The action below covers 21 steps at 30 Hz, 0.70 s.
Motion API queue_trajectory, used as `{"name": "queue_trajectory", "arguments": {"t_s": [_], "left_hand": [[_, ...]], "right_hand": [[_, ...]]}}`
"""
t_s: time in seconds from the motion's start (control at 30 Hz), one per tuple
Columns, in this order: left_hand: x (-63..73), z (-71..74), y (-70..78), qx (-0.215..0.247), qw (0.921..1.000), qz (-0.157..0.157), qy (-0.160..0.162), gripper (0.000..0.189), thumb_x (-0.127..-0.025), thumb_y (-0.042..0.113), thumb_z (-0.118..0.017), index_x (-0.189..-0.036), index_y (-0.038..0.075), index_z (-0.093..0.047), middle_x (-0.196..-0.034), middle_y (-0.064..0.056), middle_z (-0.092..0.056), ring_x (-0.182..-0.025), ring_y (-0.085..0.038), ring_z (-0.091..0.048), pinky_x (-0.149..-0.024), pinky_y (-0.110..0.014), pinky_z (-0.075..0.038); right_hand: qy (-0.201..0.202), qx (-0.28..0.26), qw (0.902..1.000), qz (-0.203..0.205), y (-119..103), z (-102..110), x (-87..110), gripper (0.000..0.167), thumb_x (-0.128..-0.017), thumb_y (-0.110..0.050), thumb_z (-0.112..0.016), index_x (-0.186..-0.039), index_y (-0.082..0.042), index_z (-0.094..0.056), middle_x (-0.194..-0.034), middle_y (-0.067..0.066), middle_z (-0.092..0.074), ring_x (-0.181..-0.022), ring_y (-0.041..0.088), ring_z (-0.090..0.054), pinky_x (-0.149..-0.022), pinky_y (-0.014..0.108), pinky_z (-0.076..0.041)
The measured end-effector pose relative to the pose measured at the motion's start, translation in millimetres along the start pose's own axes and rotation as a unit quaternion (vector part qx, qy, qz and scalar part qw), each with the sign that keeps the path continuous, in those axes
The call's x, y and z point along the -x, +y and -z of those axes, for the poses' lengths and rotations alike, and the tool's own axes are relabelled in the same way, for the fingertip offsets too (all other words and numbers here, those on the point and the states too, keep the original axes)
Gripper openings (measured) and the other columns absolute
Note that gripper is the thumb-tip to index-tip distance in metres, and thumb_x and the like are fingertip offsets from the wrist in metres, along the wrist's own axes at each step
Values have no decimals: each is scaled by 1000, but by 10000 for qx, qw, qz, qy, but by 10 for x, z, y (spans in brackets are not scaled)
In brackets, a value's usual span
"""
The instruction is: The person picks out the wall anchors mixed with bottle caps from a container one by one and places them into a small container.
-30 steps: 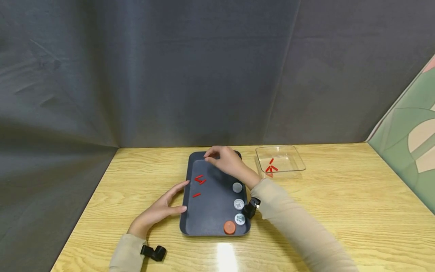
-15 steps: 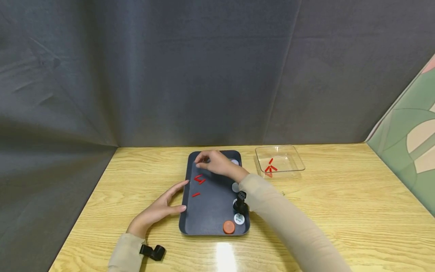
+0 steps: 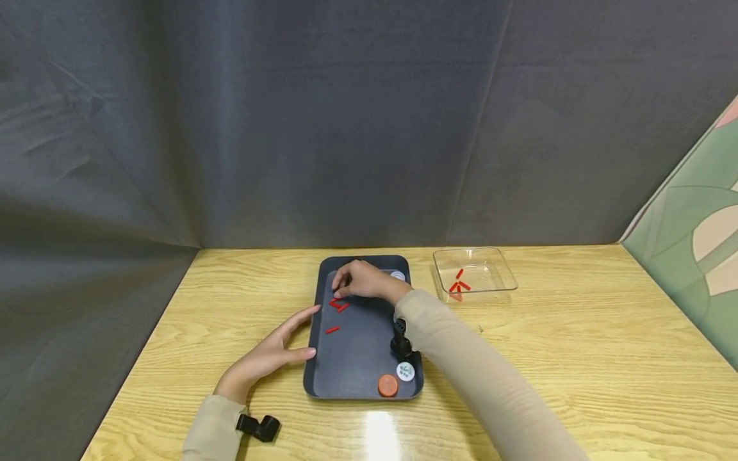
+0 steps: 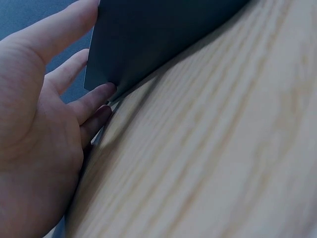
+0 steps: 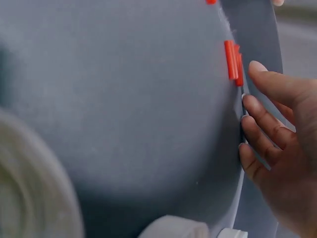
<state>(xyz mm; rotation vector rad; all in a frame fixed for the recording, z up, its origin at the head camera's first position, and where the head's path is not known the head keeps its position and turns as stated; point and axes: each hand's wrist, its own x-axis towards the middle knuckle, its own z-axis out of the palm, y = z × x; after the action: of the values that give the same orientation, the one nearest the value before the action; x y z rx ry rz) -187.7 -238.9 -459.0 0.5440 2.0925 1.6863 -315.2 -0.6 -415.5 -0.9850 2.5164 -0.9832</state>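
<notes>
Right hand [image 3: 368, 280], its grip parted and empty, just beside red sticks [image 5: 231, 60] lying in the tray [image 3: 357, 365]; a light mid-length pinch seems best. Left hand [image 3: 268, 358], grip uncurled, touches the tray's side.

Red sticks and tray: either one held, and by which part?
Neither, visibly. The right hand is at the red sticks, no grip visible; the left hand only touches the tray at its left edge.

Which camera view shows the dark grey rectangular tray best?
The head view, because it shows almost the whole tray from above. The left wrist view shows only part of its outside; the right wrist view, a cropped inside.
</notes>
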Motion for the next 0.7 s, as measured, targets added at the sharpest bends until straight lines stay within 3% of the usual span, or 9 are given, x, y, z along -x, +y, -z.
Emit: {"name": "queue_trajectory", "arguments": {"t_s": [0.17, 0.4, 0.7], "left_hand": [[-3, 0, 0, -20, 10000, 6, 24, 77, -94, 14, -69, -158, 20, -27, -163, -12, -17, -149, -35, -7, -113, -66, -8], [-2, 7, 8, -60, 10000, 2, 73, 78, -94, 13, -69, -158, 22, -26, -163, -9, -15, -149, -32, -7, -115, -63, -8], [-17, -3, -17, -43, 10000, -35, 61, 77, -94, 14, -69, -158, 20, -27, -163, -12, -17, -148, -35, -8, -114, -65, -10]], "right_hand": [[-89, -9, 10000, -14, 47, -6, -21, 13, -83, -11, -81, -95, -8, -76, -84, -2, -65, -77, 9, -57, -71, 22, -47], [-150, 489, 9984, 256, 24, -30, -27, 12, -81, -11, -82, -93, -8, -78, -87, 2, -59, -81, 12, -54, -74, 23, -46], [-163, 662, 9976, 150, 30, -53, -18, 7, -83, -15, -81, -88, -10, -79, -86, 0, -57, -78, 12, -51, -73, 25, -44]]}}
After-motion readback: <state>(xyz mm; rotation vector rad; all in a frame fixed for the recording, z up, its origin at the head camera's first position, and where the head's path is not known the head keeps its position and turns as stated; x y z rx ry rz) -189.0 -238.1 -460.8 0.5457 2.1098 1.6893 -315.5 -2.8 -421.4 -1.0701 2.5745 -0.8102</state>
